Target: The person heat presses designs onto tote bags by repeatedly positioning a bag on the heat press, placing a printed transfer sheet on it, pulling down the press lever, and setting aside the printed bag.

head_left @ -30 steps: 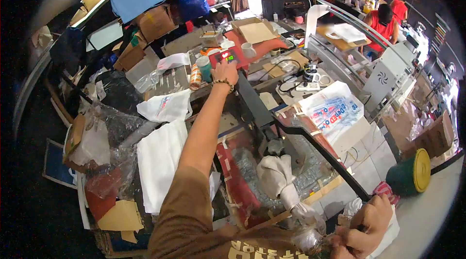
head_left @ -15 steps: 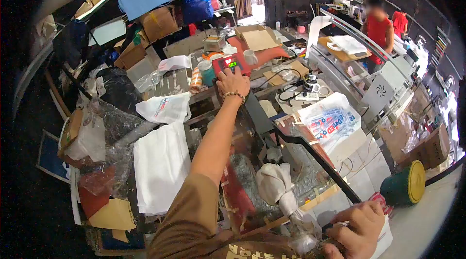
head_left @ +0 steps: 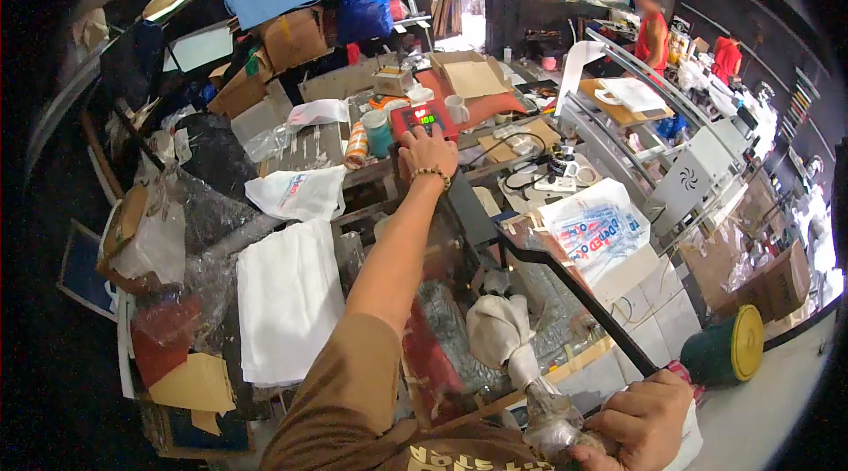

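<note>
My left hand (head_left: 427, 156) reaches forward, fingers extended onto the front of a red control box (head_left: 446, 121) with lit red and green digits. Its fingers look apart and hold nothing. At the lower right, my right hand (head_left: 649, 421) is closed around the end of a long black lever (head_left: 587, 299) that slopes up to the press in the middle. A bundle of whitish cloth (head_left: 499, 330) is wrapped on the press beneath the lever. White folded cloth (head_left: 290, 301) lies left of my arm, and a smaller printed white cloth (head_left: 299, 193) sits just beyond it.
Near the box are a teal jar (head_left: 377, 133), a white mug (head_left: 457, 109) and an orange-white roll (head_left: 356, 146). Printed white fabric (head_left: 596, 228) lies right of the lever. A green bin with a yellow lid (head_left: 749, 344) stands at the right. A person in red (head_left: 652, 38) is at the back.
The view has shifted slightly. The person in red at the back has moved left and stands more upright. Both my hands stay at the box and the lever.
</note>
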`<act>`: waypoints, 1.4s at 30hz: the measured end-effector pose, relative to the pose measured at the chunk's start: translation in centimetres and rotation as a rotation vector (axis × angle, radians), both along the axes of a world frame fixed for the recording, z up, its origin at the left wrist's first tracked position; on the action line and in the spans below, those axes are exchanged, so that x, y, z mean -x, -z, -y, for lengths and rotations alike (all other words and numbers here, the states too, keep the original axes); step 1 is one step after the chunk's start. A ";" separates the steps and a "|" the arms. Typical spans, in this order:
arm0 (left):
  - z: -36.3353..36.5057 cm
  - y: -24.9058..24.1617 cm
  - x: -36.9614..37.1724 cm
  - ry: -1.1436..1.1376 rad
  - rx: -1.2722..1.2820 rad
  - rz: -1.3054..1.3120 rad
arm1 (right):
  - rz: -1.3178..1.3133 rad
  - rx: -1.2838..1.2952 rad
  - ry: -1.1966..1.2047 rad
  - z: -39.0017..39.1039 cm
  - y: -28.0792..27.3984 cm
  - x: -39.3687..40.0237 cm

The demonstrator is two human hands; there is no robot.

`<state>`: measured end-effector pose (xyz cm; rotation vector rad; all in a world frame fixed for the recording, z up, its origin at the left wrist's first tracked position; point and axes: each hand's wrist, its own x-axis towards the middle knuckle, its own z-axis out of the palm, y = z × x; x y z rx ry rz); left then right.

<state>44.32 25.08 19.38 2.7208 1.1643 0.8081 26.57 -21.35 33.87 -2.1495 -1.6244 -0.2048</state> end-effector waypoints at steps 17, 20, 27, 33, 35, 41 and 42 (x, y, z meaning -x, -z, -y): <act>0.3 -0.2 -0.2 -0.037 -0.035 -0.058 | -0.086 0.017 -0.007 -0.4 -2.6 1.0; 0.1 -0.6 -0.4 -0.006 0.011 -0.100 | -0.076 -0.005 -0.012 -0.5 -2.7 1.1; 0.3 -0.5 -0.1 -0.017 0.017 -0.028 | -0.083 0.006 -0.020 -0.4 -2.7 1.0; 0.2 0.1 -0.2 -0.037 -0.073 -0.038 | -0.073 -0.010 -0.025 -0.5 -2.6 1.0; 0.2 -0.1 -0.1 -0.033 -0.054 -0.046 | -0.074 -0.015 -0.023 -0.5 -2.6 1.1; 0.5 -0.3 0.1 -0.031 -0.044 -0.055 | 0.144 -0.020 -0.021 0.0 0.3 -0.4; 0.5 -0.4 0.2 -0.030 -0.045 -0.055 | 0.140 -0.030 -0.021 0.1 0.5 -0.4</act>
